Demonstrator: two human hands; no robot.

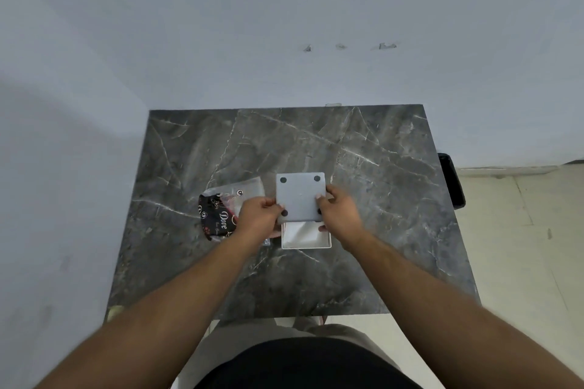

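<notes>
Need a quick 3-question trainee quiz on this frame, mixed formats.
1. True or false: the left hand and the right hand both grip the grey square plate.
2. Multiple choice: where does the Dove packet lie relative to the plate? A: on the person's left. B: on the person's right. C: on top of it.
3. Fill in: the plate's face shows ___ dark round pads.
Key: 1 true; 2 A; 3 four.
</notes>
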